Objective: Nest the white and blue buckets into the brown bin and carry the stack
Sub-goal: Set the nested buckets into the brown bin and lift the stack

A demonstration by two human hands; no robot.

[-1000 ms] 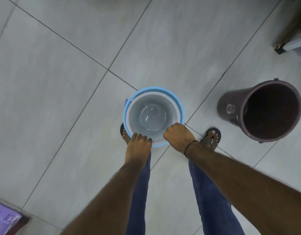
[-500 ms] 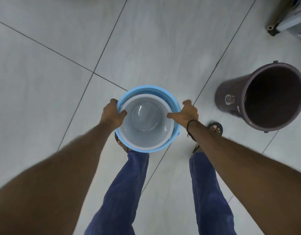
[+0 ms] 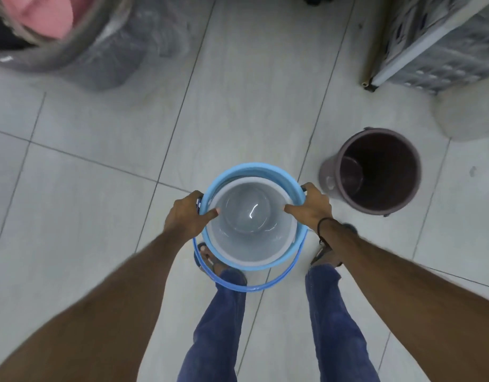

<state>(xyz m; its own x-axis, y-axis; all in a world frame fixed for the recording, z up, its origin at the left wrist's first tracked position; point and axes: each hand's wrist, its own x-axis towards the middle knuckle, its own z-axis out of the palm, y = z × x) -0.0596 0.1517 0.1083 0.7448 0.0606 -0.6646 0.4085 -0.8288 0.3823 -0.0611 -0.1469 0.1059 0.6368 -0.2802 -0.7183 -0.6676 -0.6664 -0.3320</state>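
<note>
The white bucket [image 3: 251, 230] sits nested inside the blue bucket [image 3: 254, 172], held between both hands: the left hand [image 3: 187, 216] and right hand [image 3: 311, 208] each clamp opposite rims. The brown bin [image 3: 375, 172] stands empty on the floor, just beyond the right hand.

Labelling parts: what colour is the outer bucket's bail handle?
Blue, darker than the bucket; the handle hangs below the rim in the head view.

The left hand [image 3: 184, 216] and right hand [image 3: 311, 206] grip opposite rims of the blue bucket [image 3: 249, 172], white bucket [image 3: 251, 244] nested inside; the brown bin [image 3: 375, 172] stands open just beside, on the tiled floor [image 3: 100, 216].
</note>
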